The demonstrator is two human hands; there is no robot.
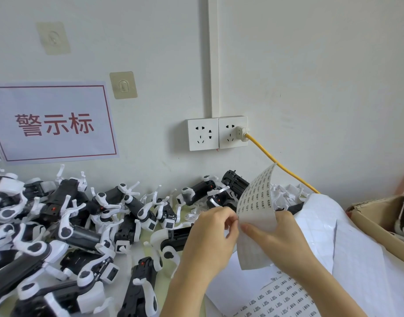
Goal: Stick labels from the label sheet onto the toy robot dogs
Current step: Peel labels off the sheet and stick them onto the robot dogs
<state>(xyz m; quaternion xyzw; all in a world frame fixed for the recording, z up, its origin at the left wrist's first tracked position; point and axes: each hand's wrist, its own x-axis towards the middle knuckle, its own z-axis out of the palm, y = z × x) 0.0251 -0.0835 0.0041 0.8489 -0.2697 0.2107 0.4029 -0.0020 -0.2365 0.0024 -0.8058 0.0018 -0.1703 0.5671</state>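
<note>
A label sheet (257,202) curls upright at centre right, held by the right hand (277,236) while the left hand (213,232) pinches its left edge; toy dogs (82,225) crowd the desk (150,248) at left.

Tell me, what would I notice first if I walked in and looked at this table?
Probably the big heap of black-and-white toy robot dogs covering the left of the table. Next, two hands in the middle: the right hand holds up a curling label sheet while the left hand picks at its edge.
</note>
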